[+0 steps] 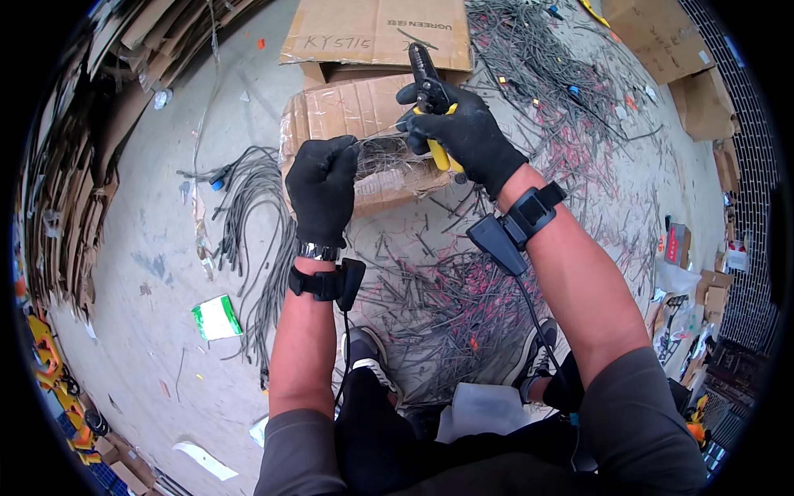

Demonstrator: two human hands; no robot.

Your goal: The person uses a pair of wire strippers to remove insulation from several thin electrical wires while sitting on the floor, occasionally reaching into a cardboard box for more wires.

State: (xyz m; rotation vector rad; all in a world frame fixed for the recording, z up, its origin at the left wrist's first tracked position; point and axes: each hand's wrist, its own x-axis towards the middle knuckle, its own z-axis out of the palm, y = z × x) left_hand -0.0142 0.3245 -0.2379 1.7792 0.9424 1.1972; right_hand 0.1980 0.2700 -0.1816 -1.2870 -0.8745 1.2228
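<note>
My right hand (474, 127), in a black glove, grips a wire stripper (428, 80) with yellow handles and dark jaws, which point away from me. My left hand (322, 183), also gloved in black, is closed, its thumb and forefinger pinching the end of a thin pale wire (379, 132). That strand runs across to the fingers of my right hand, where its far end is hidden. Below and between both hands stands an open cardboard box (347, 108) with a tangle of fine wire strands (384, 156) inside.
A bundle of grey cables (263, 180) hangs or lies left of the box. Cut cable pieces (446, 304) litter the floor before my shoes, and a larger cable heap (539, 68) spreads at far right. Another carton (378, 31) stands behind; flattened cardboard (68, 204) is stacked left.
</note>
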